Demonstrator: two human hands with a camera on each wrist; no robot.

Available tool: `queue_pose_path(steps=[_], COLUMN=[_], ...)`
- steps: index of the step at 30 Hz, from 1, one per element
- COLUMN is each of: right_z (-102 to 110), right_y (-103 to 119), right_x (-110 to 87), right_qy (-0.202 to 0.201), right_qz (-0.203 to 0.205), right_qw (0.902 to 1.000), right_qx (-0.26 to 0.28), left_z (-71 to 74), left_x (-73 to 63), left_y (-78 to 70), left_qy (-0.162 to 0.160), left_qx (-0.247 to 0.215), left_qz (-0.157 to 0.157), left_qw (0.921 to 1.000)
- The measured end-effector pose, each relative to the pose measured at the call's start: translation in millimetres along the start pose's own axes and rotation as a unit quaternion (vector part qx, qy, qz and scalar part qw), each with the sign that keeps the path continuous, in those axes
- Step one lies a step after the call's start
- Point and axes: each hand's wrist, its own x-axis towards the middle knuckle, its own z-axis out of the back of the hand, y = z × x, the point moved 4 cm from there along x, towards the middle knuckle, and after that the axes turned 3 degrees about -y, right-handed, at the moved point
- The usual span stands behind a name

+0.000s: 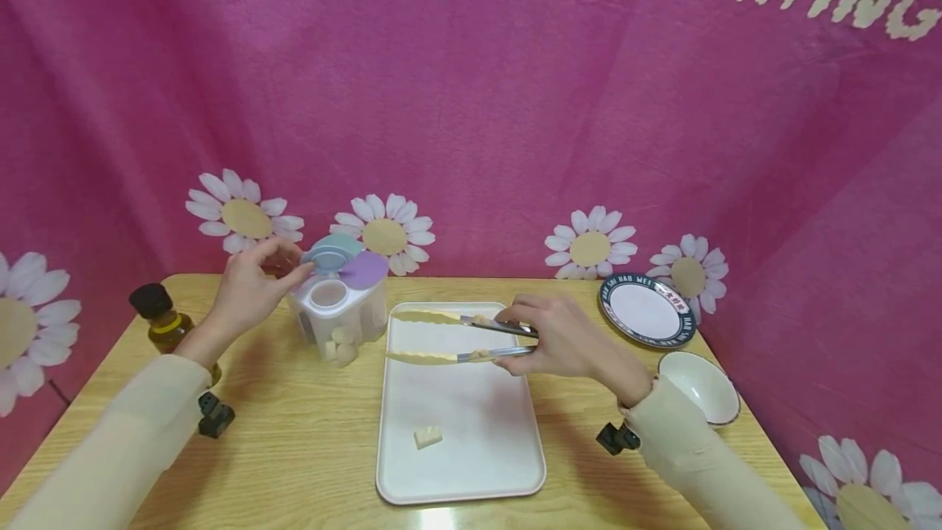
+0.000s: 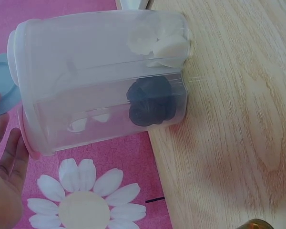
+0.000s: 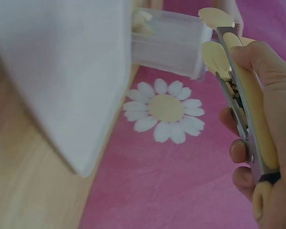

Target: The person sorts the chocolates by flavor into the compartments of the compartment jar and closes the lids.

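My left hand (image 1: pixel 253 280) holds the raised light-blue flip lid (image 1: pixel 329 257) of a clear storage container (image 1: pixel 327 319) at its fingertips. Through the container's wall, pale pieces (image 2: pixel 157 45) and a dark lump (image 2: pixel 151 101) show in separate compartments; a purple lid (image 1: pixel 365 269) covers another one. In my right hand (image 1: pixel 562 338) are metal tongs (image 3: pixel 245 102) with yellowish tips, gripped along the arms. Their tips are spread apart, pointing left over the white tray (image 1: pixel 471 473), with nothing between them. A small whitish block (image 1: pixel 428 436) lies on the tray's near part.
An oil bottle (image 1: pixel 168 329) with a black cap stands at the left, partly behind my left forearm. At the right are a dark-rimmed plate (image 1: pixel 648 309) and a white bowl (image 1: pixel 699 387). A pink cloth with daisies (image 1: pixel 471 105) hangs around the wooden table (image 1: pixel 309 448).
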Motion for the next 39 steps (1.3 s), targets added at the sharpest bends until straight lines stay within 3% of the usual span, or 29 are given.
queue_pose_path(steps=[8, 22, 39], right_z=[-3.5, -27.9, -49.1], right_y=[0.3, 9.4, 12.6], right_x=[-34.9, -77.6, -91.2], right_qy=[0.022, 0.064, 0.099], right_qz=[-0.010, -0.018, -0.026], right_qw=[0.9997, 0.9978, 0.9935], right_qx=[-0.010, 0.010, 0.049], left_z=[0.5, 0.2, 1.1], left_x=[1.0, -0.2, -1.6], left_y=[-0.4, 0.0, -3.7], left_qy=[-0.005, -0.001, 0.004], left_qx=[-0.005, -0.008, 0.000], left_qz=[-0.007, -0.002, 0.006], left_qw=[1.0000, 1.0000, 1.0000])
